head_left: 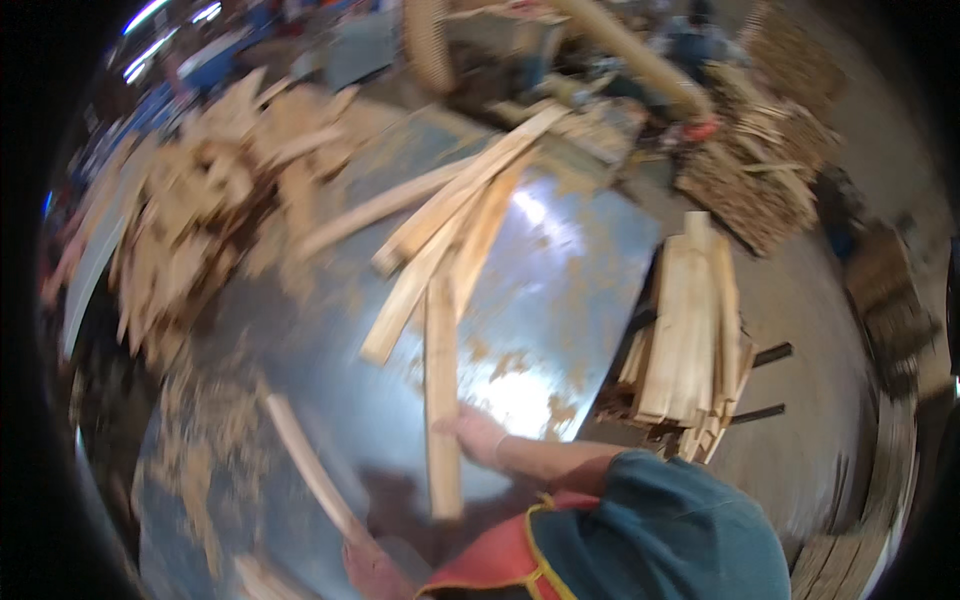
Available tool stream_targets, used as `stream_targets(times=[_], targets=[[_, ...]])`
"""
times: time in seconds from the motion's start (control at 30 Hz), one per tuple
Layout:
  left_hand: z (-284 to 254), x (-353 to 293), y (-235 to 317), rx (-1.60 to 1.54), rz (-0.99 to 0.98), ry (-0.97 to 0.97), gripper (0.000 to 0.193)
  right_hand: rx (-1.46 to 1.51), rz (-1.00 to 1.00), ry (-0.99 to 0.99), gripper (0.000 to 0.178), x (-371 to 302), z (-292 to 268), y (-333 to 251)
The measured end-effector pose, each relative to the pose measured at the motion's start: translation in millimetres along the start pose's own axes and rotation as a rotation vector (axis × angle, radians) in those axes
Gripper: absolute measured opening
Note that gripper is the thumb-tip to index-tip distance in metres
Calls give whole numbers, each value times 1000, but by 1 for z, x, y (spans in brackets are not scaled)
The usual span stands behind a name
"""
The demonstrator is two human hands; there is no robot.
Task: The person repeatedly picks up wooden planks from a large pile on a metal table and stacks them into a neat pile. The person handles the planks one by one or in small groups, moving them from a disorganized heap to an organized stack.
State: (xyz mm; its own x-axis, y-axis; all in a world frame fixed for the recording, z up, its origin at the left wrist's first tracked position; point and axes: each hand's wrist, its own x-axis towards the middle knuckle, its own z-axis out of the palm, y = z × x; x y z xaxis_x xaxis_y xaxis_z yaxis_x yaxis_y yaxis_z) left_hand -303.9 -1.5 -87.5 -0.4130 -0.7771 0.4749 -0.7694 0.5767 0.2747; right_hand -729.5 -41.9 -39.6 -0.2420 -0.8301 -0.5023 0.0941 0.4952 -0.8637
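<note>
In the head view my right hand (478,435) grips the right edge of a pale wooden board (442,400) that points toward me over a metal table (300,350). The board's far end meets a loose fan of several wooden strips (470,200). At the lower edge, my left hand (375,572) is closed around the near end of a thin, narrow wooden strip (312,470), which slants away to the left. Motion blurs this hand, and its fingers are partly hidden.
Wood offcuts (190,200) are heaped at the far left. Right of the table lies a stack of boards (685,320) on a support with dark bars. More bundled wood (750,180) sits at the back right, near a thick tan hose (640,55). Sawdust patches dot the tabletop.
</note>
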Motion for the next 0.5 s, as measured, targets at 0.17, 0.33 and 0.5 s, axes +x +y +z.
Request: stream_targets(times=[0.17, 0.33, 0.5], targets=[[-127, -76, 35, 457, -418, -202, 49, 526, 117, -108, 31, -34, 83, 39], [-178, -201, 16, 640, -892, -431, 58, 221, 110, -274, 39, -69, 167, 63], [-170, -194, 24, 721, -826, -325, 72, -296, 75, -706, 57, -100, 184, 11]])
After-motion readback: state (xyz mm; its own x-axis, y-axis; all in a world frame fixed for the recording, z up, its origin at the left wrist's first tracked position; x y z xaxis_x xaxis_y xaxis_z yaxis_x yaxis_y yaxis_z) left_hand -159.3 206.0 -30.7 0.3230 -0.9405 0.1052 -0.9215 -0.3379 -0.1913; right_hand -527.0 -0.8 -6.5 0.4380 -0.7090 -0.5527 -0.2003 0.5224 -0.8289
